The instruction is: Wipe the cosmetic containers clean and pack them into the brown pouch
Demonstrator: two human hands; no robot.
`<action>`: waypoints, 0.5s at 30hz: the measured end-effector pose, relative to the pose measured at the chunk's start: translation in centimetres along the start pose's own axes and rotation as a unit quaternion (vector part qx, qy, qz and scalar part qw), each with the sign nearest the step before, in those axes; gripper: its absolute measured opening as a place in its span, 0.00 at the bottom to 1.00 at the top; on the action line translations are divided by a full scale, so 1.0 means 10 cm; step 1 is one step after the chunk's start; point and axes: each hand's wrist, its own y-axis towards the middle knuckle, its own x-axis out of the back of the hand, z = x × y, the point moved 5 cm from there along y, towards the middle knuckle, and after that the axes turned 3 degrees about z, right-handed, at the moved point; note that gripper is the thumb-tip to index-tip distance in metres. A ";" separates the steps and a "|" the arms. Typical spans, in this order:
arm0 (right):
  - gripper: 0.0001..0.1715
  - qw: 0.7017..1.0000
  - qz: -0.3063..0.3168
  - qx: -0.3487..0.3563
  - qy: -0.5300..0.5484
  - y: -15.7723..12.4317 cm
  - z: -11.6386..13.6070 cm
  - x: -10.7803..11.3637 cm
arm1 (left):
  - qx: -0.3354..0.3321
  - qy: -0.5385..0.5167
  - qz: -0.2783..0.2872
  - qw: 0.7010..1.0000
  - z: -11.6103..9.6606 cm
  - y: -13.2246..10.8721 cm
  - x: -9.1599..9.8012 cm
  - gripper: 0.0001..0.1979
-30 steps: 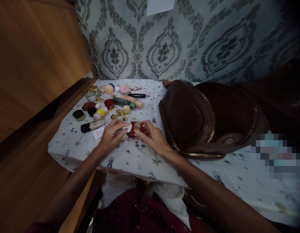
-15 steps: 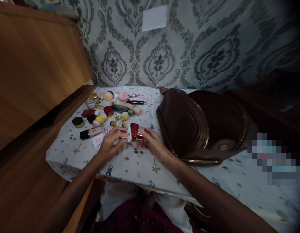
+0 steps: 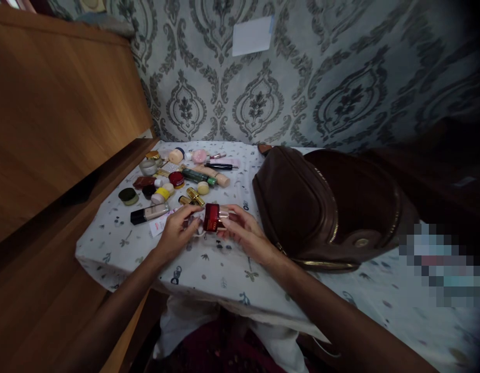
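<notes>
My right hand (image 3: 245,230) is closed around the pale pinkish-gold end of a red cosmetic jar (image 3: 212,217), which lies on its side in the air above the table's front part. Against the jar's red base, my left hand (image 3: 180,226) pinches a thin white wipe (image 3: 200,228); the fingers hide most of it. Just behind the hands lie a gold lipstick tube (image 3: 195,196) and a small cream-coloured jar (image 3: 203,188). A foundation bottle with a black cap (image 3: 149,213) and a white printed tube (image 3: 159,224) are left of my left hand.
A large brown bag (image 3: 297,202) with open zips stands to the right. Several cosmetics, among them a red jar (image 3: 176,180), a green tube (image 3: 199,176) and a black pen (image 3: 223,167), cover the table's left part. A wooden cabinet (image 3: 69,88) borders the left side.
The white wipe has shifted from the jar's left edge down and out of sight behind my left fingers. The jar has turned a little, showing more of its red base.
</notes>
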 end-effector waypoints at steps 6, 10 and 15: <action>0.30 0.982 -0.041 0.098 -0.154 -0.01 0.07 0.01 | 0.081 -0.117 0.057 0.988 0.02 0.01 -0.07 0.14; 0.31 0.947 -0.082 0.144 -0.277 -0.06 0.11 -0.01 | 0.118 -0.145 0.069 0.980 0.05 0.00 -0.07 0.15; 0.45 0.928 -0.101 0.165 -0.319 -0.07 0.10 0.03 | 0.158 -0.133 0.063 0.976 0.14 0.00 -0.05 0.18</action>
